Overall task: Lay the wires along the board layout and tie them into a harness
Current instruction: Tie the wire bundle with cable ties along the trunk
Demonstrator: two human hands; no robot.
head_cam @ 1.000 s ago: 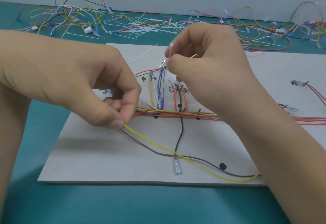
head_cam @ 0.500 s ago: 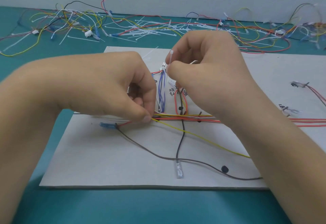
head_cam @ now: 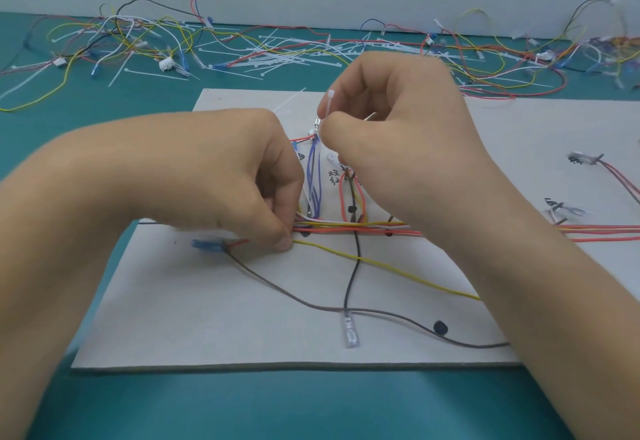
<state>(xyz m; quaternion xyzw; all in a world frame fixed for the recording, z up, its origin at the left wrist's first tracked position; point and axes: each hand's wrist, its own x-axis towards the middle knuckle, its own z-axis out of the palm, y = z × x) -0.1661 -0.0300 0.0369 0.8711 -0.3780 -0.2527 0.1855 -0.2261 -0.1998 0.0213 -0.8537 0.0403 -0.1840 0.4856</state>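
A grey layout board [head_cam: 207, 318] lies on the teal table. A bundle of red, yellow and white wires [head_cam: 363, 228] runs across its middle. My left hand [head_cam: 221, 179] pinches the yellow wire [head_cam: 398, 269] at the bundle's left end, just right of a blue terminal [head_cam: 204, 243]. My right hand [head_cam: 398, 134] hovers above the purple wires [head_cam: 315, 176] and pinches a white cable tie [head_cam: 329, 103] upright. A brown wire [head_cam: 294, 297] and a black wire with a clear terminal [head_cam: 350, 334] cross the board's front.
Loose wires [head_cam: 121, 37] and white cable ties [head_cam: 284, 56] lie scattered along the table's back by the wall. More tangled wires [head_cam: 554, 55] sit at the back right. Red wires [head_cam: 616, 176] with a connector lie on the board's right side.
My left hand moved right along the yellow wire toward the bundle, uncovering the blue terminal; the yellow wire now lies straighter. My right hand keeps holding the tie in nearly the same place.
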